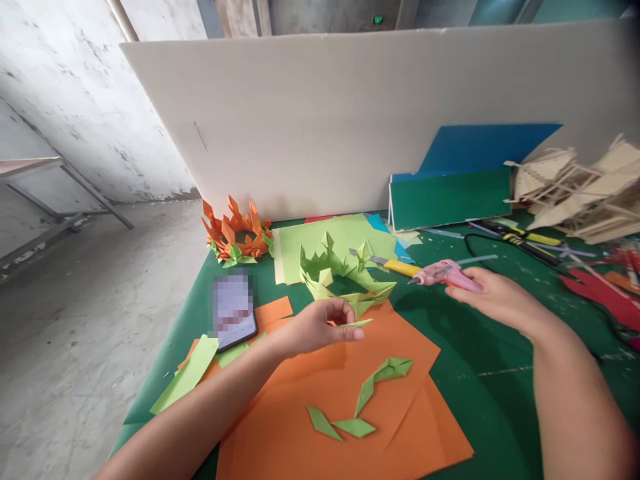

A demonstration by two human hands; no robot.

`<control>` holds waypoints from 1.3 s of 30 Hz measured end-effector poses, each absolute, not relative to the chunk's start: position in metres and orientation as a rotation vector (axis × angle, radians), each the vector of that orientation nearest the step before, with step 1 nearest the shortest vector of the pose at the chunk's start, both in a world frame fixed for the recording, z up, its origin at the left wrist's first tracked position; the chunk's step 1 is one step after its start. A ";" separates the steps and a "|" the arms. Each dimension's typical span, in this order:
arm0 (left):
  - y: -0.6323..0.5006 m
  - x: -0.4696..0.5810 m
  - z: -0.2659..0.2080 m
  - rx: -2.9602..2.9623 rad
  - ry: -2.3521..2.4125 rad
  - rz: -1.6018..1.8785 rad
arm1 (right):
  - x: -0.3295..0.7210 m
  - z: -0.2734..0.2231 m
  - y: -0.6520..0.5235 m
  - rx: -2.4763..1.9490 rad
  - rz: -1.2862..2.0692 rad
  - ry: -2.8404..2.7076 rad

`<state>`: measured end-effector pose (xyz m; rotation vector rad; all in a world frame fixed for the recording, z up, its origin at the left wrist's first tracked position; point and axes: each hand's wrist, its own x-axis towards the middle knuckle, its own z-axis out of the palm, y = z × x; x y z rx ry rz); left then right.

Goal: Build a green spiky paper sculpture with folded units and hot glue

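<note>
My right hand (493, 293) grips a pink hot glue gun (445, 275), its nozzle pointing left and a clear glue stick (477, 259) jutting from its back. Pinched between the thumb and fingers of my left hand (330, 321) is a thin folded green paper piece (364, 323), partly hidden by the fingers. Just beyond that hand stands a light green folded-paper crown (320, 287). Several folded green paper pieces (355, 427) lie nearer to me on orange paper sheets (280, 413); some of them are joined in a bent strip (385, 373).
An orange paper crown (235, 233) stands at the back left, near a phone (235, 307). A yellow utility knife (397, 267) lies behind the glue gun's tip. Green paper strips (187, 377) lie at left. A wooden model (580, 193) and a black cable (470, 243) occupy the right side.
</note>
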<state>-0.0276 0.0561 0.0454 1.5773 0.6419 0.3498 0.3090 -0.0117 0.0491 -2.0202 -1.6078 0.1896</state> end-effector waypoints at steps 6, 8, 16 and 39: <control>0.051 -0.021 0.036 1.354 0.808 0.401 | 0.269 0.064 -0.006 -1.907 0.378 -1.560; 0.049 -0.021 0.038 1.330 0.836 0.407 | 0.258 0.061 -0.005 -1.859 0.298 -1.592; 0.044 -0.018 0.044 1.176 0.788 0.415 | 0.243 0.049 -0.003 -1.762 -0.276 -1.824; 0.052 -0.017 0.047 1.217 0.920 0.480 | 0.254 0.040 0.002 -1.423 -0.537 -1.989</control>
